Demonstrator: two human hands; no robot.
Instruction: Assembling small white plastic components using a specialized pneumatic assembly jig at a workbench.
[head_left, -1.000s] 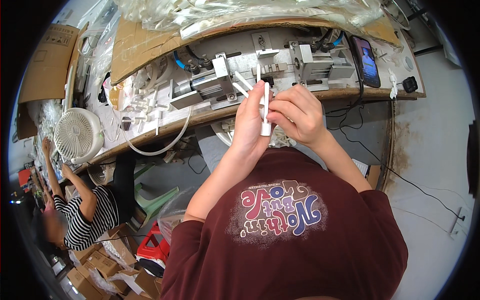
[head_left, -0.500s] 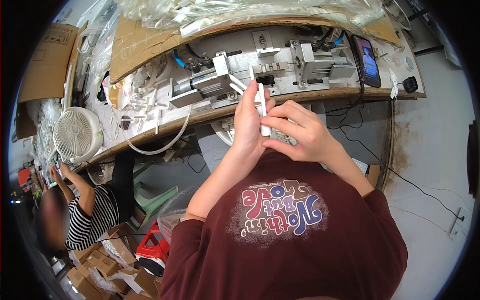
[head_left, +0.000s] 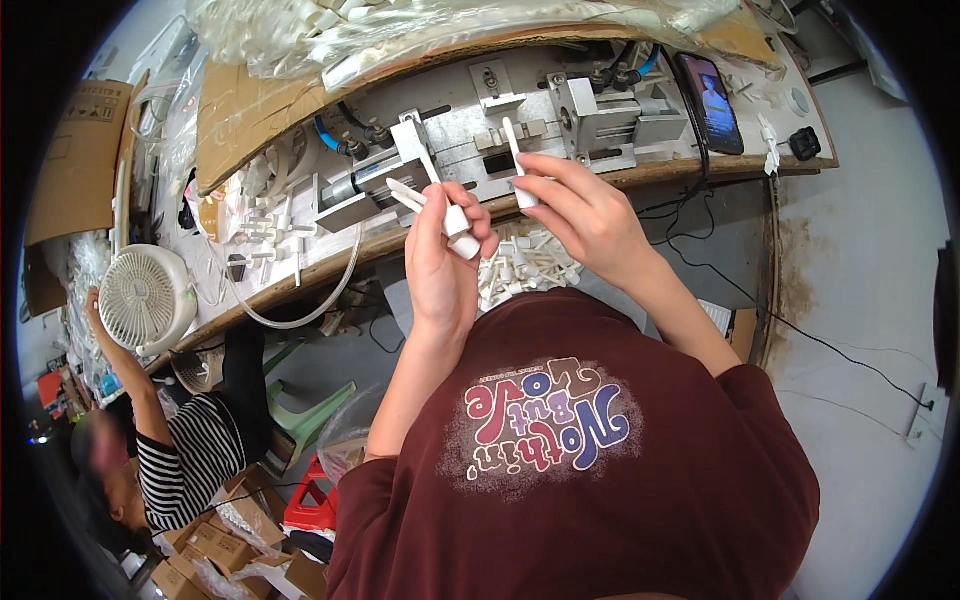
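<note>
My left hand (head_left: 440, 255) is closed around several white plastic rods with thicker cylindrical ends (head_left: 457, 222); their thin ends point up and away. Just to its right, my right hand (head_left: 595, 220) pinches a single white plastic rod (head_left: 514, 150) near its thick lower end, holding it nearly upright. Both hands are above the table's near edge. Beneath them, by my lap, lies a heap of similar white plastic rods (head_left: 528, 262). Beyond the hands stands a metal fixture (head_left: 500, 132) with a cylinder block at either side and a small slotted holder in the middle.
More white parts (head_left: 270, 235) lie on the table at left, near a white fan (head_left: 148, 300). A phone (head_left: 712, 105) leans at the right beside cables. Cardboard (head_left: 265, 125) and bagged parts line the back. A person in a striped top (head_left: 195, 465) sits at left.
My hands have moved apart. The right now holds one rod separately, farther forward, while the left has shifted left with the others. The person at left has reached an arm toward the fan.
</note>
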